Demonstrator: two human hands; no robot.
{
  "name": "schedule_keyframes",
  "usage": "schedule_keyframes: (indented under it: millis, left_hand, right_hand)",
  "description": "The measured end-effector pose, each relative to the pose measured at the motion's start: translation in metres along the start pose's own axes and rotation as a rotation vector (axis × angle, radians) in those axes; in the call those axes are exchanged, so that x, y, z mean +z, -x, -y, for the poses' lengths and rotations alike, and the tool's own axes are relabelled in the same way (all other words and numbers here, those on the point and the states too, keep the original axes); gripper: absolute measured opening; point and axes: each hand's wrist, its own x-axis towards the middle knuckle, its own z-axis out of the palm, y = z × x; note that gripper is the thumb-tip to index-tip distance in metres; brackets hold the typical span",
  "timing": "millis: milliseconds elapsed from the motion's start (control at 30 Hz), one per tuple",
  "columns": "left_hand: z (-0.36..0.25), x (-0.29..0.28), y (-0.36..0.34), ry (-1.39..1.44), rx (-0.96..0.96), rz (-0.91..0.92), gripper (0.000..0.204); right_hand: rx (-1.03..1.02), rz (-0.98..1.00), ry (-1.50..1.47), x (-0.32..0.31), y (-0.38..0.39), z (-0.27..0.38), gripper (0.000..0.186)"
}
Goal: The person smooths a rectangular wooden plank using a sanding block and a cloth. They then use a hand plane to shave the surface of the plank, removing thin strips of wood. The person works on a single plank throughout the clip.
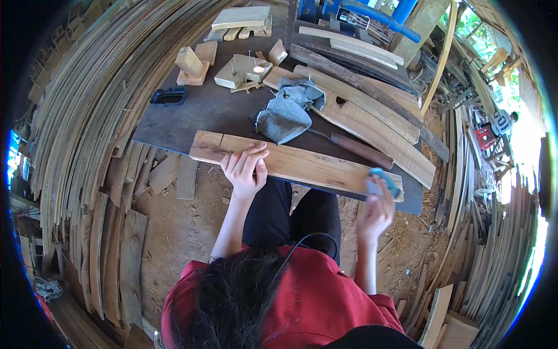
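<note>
A long, light-brown wooden plank [308, 164] lies along the near edge of the dark worktable. My left hand [245, 168] grips its near side left of the middle, with fingers laid over the top face. My right hand [376, 210] is closed on a blue-green pad [385, 182], pressed against the plank's right end. The hand and pad are smeared by motion, so the pad's exact kind is unclear. Just beyond the plank lie a crumpled grey-blue cloth-like piece [285, 119] and a tool with a brown wooden handle [361, 151].
Shaped boards [372, 131] lie on the table's right side. Farther back are wood blocks with upright nails [241, 71], stacked offcuts [241, 18] and a black tray-like object [168, 96]. Blue metal piping [383, 18] stands behind. Tall stacks of wood strips [75, 104] flank the table.
</note>
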Motion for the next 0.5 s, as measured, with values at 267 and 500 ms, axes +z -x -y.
schedule_keyframes:
  millis: [267,500]
  left_hand:
    - [0.0,0.001,0.0,-0.007,0.002,0.004,0.011]
    - [-0.001,0.0,-0.002,-0.009,-0.004,0.018,0.011]
  right_hand:
    - [0.075,-0.065,0.011,0.026,-0.009,0.023,0.027]
    - [-0.08,0.067,-0.199,0.022,0.0,0.049,0.03]
